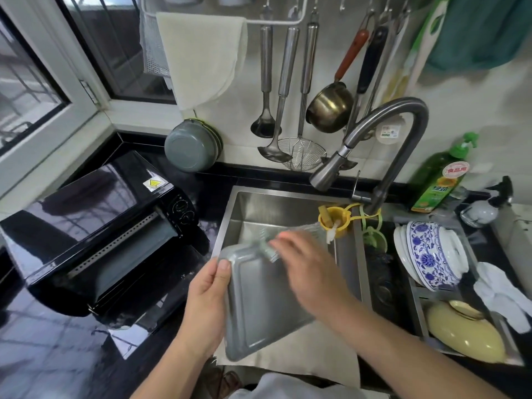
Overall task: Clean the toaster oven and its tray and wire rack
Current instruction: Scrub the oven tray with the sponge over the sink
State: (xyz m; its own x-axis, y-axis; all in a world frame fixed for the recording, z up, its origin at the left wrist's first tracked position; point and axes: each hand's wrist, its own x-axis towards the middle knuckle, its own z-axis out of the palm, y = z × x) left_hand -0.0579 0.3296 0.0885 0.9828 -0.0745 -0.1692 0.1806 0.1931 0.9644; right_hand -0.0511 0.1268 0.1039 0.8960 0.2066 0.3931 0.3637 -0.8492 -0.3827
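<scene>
The grey tray (259, 306) is held tilted over the near left part of the steel sink (253, 208). Its left edge is gripped by the left hand (205, 295), thumb laid on the rim at the far left corner and fingers curled beneath. The right hand (305, 263) is seen over the tray's far edge, blurred; a grey scrubbing pad (267, 249) is pinched at its fingertips and pressed against the tray's far rim. Whether the wire rack lies in the sink cannot be told from the blurred streaks behind the hand.

The black toaster oven (95, 226) stands on the dark countertop (51, 352) left of the sink, its door open and its cavity exposed.

The faucet (383, 139) arches over the sink's far right corner. A yellow holder (335, 221) hangs on the sink's right rim. A green detergent bottle (440, 177) stands far right. Blue-and-white bowls (431, 251) are stacked in the rack to the right. Ladles (273, 82) hang on the far wall.
</scene>
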